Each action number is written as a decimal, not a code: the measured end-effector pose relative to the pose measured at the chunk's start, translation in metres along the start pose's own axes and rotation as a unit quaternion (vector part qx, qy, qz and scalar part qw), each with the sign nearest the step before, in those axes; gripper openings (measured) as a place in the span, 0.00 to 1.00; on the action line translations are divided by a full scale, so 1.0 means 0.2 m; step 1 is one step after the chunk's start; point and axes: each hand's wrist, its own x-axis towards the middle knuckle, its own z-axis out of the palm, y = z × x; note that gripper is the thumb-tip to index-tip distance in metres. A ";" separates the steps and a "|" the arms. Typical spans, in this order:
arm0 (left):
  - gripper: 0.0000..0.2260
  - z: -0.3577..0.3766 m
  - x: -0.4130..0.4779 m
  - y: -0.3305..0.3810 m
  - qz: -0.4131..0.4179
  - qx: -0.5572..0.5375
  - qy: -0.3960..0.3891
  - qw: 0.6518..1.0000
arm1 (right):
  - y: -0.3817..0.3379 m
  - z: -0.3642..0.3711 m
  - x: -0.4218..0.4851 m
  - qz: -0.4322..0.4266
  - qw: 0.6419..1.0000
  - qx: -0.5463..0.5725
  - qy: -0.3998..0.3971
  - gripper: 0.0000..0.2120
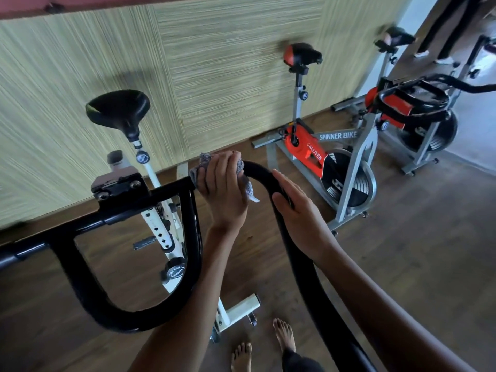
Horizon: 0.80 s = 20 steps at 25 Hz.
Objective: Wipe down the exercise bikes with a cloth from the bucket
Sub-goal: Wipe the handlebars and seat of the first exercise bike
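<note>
You have three exercise bikes before you: a white bike (155, 179) carrying the black handlebar (126, 319), an orange-and-grey bike (308, 149) just right of that handlebar, and a third bike (424, 154) farther right of it. There are three saddles: a black saddle (118, 108) behind the handlebar, a second saddle (302, 55) and a blurred third saddle (397, 36) off to its right. Two flywheels show right of the handlebar, a near flywheel (349, 183) and a far flywheel (448, 127). On the handlebar itself you have one cloth (204, 159) and two hands, your left hand (222, 186) and right hand (295, 210). Below the handlebar are two bare feet (241, 355), and far up to its right, someone's two legs (441, 25).
</note>
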 end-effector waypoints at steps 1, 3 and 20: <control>0.20 -0.01 0.00 0.01 -0.016 -0.027 0.011 0.999 | 0.00 0.00 0.00 0.000 1.000 0.001 -0.001 0.23; 0.17 -0.03 0.01 0.03 -0.046 -0.080 0.023 0.995 | 0.00 -0.01 -0.01 0.001 1.000 0.013 -0.005 0.23; 0.22 -0.26 -0.19 0.36 -0.109 -0.496 -0.184 0.841 | 0.01 -0.10 -0.29 0.094 0.949 0.301 0.030 0.18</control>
